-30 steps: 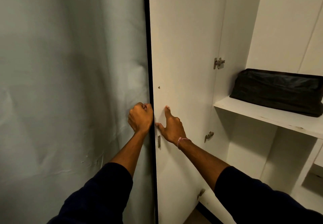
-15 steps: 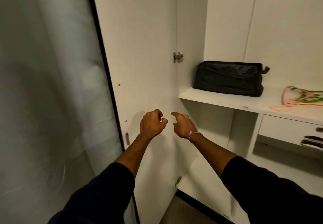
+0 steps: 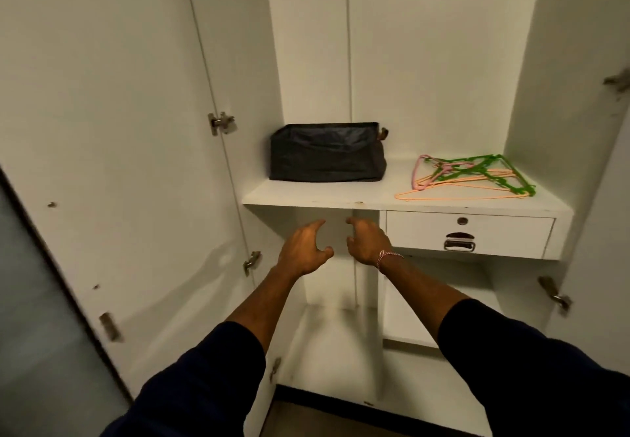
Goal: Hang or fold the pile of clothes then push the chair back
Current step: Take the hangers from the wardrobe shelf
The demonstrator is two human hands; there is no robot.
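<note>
The wardrobe (image 3: pixel 426 61) stands open, white inside, its left door (image 3: pixel 112 164) swung wide. A shelf (image 3: pixel 306 196) crosses it at mid-height and serves as the landmark. On the shelf's left half sits a black fabric bag (image 3: pixel 327 152); on its right half lies a loose tangle of green, pink and orange hangers (image 3: pixel 470 175). Just under the shelf's right half is a drawer (image 3: pixel 467 232) with a metal pull.

Both hands hover just below the shelf's front edge, near each other but apart. The left hand (image 3: pixel 305 249) has a wide grip, fingers spread and loosely bent, holding nothing. The right hand (image 3: pixel 366 240), with a red-and-white thread at the wrist, is likewise loosely curled and empty.

The pile of clothes and the chair are not in view, so their look cannot be told. The step in hand seems to be fetching hangers: reaching up and right over the shelf, it would be best to lift one hanger free of the tangle rather than drag the whole bunch.
</note>
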